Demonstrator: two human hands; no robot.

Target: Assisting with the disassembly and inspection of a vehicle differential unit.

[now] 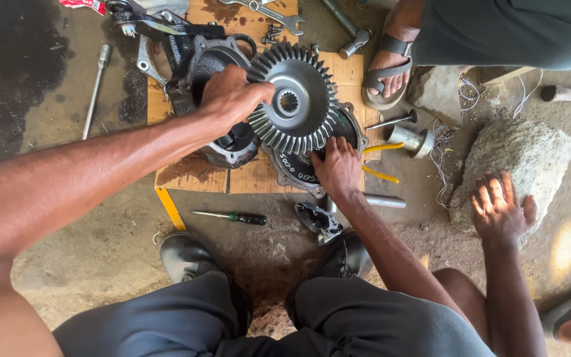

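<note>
A large toothed ring gear stands tilted above a round dark housing cover on a sheet of cardboard. My left hand grips the gear's left rim, with the forearm reaching in from the left. From below, my right hand has its fingers curled at the gear's lower edge, over the cover. A dark cast housing lies behind my left hand, partly hidden by it.
A co-worker's hand rests on a grey rock. Another person's sandalled foot stands at the top right. A screwdriver, a spanner, a long steel bar, a metal cylinder and my shoes lie around.
</note>
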